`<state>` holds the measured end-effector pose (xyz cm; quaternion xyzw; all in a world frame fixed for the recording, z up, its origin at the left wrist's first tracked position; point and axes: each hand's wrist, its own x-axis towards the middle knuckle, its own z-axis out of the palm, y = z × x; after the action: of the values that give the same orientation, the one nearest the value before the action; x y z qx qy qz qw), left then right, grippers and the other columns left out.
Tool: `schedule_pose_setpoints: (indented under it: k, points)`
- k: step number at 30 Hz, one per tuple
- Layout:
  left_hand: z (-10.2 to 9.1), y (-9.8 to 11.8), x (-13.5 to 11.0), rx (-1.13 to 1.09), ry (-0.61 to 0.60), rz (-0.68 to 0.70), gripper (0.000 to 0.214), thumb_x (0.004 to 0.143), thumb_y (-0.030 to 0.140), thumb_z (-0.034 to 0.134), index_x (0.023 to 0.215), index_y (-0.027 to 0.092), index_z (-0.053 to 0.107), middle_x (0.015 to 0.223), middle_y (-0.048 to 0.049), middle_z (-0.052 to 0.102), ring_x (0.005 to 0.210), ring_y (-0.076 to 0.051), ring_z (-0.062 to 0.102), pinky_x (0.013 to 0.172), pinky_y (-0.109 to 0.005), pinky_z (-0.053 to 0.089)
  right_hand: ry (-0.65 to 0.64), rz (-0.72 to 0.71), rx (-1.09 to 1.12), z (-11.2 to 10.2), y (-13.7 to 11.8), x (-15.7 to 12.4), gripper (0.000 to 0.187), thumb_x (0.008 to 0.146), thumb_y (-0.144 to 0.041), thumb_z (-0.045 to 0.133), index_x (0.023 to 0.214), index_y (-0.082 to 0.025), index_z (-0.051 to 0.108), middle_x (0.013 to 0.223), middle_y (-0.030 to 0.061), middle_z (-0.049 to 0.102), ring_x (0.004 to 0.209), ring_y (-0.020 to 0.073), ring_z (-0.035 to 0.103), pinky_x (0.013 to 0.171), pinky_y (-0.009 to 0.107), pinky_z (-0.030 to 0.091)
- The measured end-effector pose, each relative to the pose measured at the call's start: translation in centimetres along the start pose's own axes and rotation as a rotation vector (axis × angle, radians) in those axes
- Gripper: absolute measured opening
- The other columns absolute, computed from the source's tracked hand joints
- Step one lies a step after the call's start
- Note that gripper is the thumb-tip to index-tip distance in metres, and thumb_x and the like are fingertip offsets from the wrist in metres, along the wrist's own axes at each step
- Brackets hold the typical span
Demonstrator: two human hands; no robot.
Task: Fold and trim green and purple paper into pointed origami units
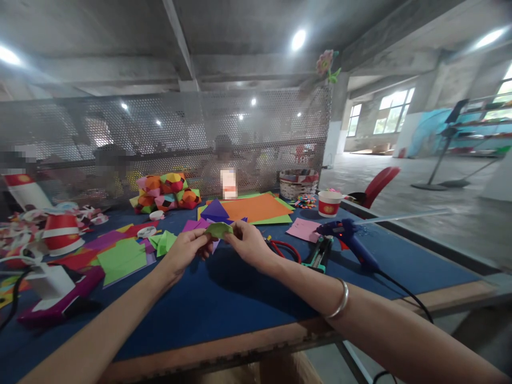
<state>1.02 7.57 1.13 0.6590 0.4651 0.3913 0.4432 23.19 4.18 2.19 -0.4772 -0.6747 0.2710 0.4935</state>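
Observation:
Both hands hold a small folded piece of green paper (218,230) above the blue table. My left hand (191,249) pinches its left end, and my right hand (248,244) grips the right end. Behind the hands lie a folded purple paper (215,209) and a stack of orange paper (256,208) with green sheets under it. Left of my left hand is a light green folded piece (164,243). To the right of my right hand sit red-handled pliers (286,249), a green and black cutter (321,255) and a pink sheet (303,229).
A blue glue gun (352,240) with a cord lies at the right. Behind stand a paper cup (329,204), a woven basket (298,184) and colourful folded-paper balls (168,191). Green sheets (122,260), an upturned red cup (62,234) and a purple power strip (64,298) are at the left.

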Motion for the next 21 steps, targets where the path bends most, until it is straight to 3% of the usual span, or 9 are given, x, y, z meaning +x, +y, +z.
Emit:
schedule_pose_setpoints:
  k: [13, 21]
  points:
    - [-0.58, 0.24, 0.2, 0.246, -0.062, 0.036, 0.035, 0.114, 0.043, 0.079, 0.137, 0.017, 0.075, 0.132, -0.0101, 0.079, 0.109, -0.026, 0.08, 0.095, -0.046, 0.071, -0.012, -0.026, -0.005, 0.17, -0.06, -0.21, 0.024, 0.091, -0.028, 0.072, 0.074, -0.026, 0.055, 0.065, -0.0063, 0.056, 0.068, 0.0166, 0.055, 0.067, 0.029, 0.044]
    - [-0.8, -0.08, 0.28, 0.376, -0.029, 0.135, 0.034, 0.114, 0.043, 0.079, 0.134, 0.017, 0.076, 0.128, -0.0086, 0.079, 0.105, -0.025, 0.08, 0.091, -0.043, 0.072, -0.034, -0.02, -0.023, 0.18, -0.3, -0.21, 0.023, 0.092, -0.019, 0.074, 0.077, -0.025, 0.058, 0.071, -0.0044, 0.063, 0.069, 0.0171, 0.058, 0.067, 0.029, 0.043]
